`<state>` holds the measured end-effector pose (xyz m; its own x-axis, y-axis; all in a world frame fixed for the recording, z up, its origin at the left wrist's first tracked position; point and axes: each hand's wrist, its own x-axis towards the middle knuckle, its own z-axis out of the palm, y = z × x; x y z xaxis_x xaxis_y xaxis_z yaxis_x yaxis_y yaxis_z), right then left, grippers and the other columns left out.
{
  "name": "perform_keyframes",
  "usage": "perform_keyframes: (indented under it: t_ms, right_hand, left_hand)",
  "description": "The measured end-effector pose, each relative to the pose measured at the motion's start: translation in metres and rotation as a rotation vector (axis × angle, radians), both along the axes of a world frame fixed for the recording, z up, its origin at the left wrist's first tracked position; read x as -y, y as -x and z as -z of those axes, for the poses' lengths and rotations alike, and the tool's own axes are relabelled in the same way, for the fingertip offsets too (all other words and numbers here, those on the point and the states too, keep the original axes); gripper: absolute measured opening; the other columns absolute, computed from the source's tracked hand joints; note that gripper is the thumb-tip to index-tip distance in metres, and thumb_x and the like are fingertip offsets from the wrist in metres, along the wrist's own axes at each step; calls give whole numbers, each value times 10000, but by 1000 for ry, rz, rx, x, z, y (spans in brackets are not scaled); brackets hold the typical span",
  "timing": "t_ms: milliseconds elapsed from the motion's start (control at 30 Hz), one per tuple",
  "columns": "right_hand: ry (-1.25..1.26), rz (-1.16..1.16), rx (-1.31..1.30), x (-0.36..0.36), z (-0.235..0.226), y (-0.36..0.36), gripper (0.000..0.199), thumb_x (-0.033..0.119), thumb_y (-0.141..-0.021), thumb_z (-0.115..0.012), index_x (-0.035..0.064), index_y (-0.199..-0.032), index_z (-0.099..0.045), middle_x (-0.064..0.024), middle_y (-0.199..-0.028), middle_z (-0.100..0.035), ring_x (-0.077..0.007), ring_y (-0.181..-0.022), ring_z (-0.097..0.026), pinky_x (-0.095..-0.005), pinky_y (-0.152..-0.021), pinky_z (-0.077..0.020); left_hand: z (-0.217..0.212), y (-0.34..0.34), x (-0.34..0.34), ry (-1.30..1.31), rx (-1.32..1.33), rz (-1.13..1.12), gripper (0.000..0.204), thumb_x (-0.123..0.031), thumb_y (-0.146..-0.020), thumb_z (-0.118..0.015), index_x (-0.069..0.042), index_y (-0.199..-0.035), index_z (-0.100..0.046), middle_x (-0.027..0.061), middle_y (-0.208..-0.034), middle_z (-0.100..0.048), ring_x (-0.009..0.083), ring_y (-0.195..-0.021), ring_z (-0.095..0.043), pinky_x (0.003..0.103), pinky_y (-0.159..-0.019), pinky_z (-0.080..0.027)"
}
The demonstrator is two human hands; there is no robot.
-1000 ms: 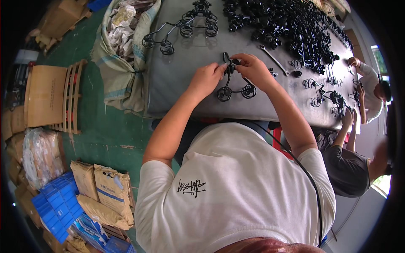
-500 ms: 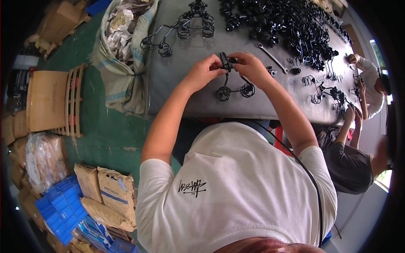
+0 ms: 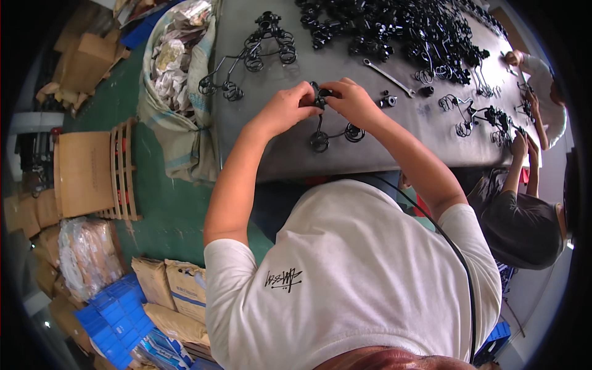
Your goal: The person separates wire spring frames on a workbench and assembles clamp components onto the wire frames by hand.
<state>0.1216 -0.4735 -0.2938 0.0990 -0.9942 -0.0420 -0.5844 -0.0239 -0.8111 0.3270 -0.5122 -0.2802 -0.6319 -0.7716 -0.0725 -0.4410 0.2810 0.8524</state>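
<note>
Both my hands grip a black bent-wire part (image 3: 319,142) over the near side of the metal table. It has a clamp-like head at the top and round wire loops at its lower ends. My left hand (image 3: 287,110) pinches the head from the left with thumb and fingers. From the right, my right hand (image 3: 350,102) is closed on the same head, which the fingers partly hide. Right of my hands lie a small black and metal fitting (image 3: 387,100), an open-ended wrench (image 3: 390,78) and a short black cylinder (image 3: 427,91).
A large heap of black parts (image 3: 394,31) covers the table's far side. Looped wire assemblies (image 3: 253,55) lie at the left. A sack of crumpled paper (image 3: 179,117) stands against the table's left edge. Two people work at the right, one in a dark shirt (image 3: 524,231).
The whole view has shifted slightly. Both hands stay closed on the wire part's head, and less of the head shows above my fingers now.
</note>
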Motion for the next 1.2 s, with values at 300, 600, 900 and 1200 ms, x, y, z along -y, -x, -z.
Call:
perform_keyframes:
  t_ms: [300, 600, 900, 1200]
  right_hand:
    - [-90, 22, 275, -4, 3, 6, 490, 51, -813, -555, 19, -1299, -600, -98, -973, -582, -163, -766, -605, -287, -752, -506]
    - [270, 165, -398, -47, 29, 119, 346, 111, -841, -650, 108, -1187, -636, -127, -1109, -560, -329, -1058, -584, -411, -928, -487]
    - [265, -15, -422, -40, 43, 159, 308, 114, -898, -605, 92, -1204, -629, -131, -1054, -577, -330, -1021, -587, -425, -889, -489]
    - [316, 81, -490, -56, 38, 138, 288, 225, -914, -626, 99, -1172, -652, -125, -987, -575, -330, -943, -603, -417, -870, -493]
  left_hand:
    - [-18, 25, -8, 66, 272, -77, 510, -185, -776, -810, -34, -1201, -572, 98, -845, -659, 195, -760, -628, 334, -709, -503]
    - [-9, 22, -11, -17, 127, -131, 524, -203, -769, -822, -98, -1218, -573, 23, -732, -588, 128, -678, -553, 306, -655, -468]
    - [2, 18, -3, -93, 85, -104, 546, -236, -774, -824, -102, -1230, -555, 6, -733, -565, 113, -686, -536, 292, -644, -457]
    - [5, 15, -3, -93, 42, -95, 545, -237, -781, -820, -79, -1228, -550, 2, -738, -552, 104, -686, -520, 280, -638, -446]
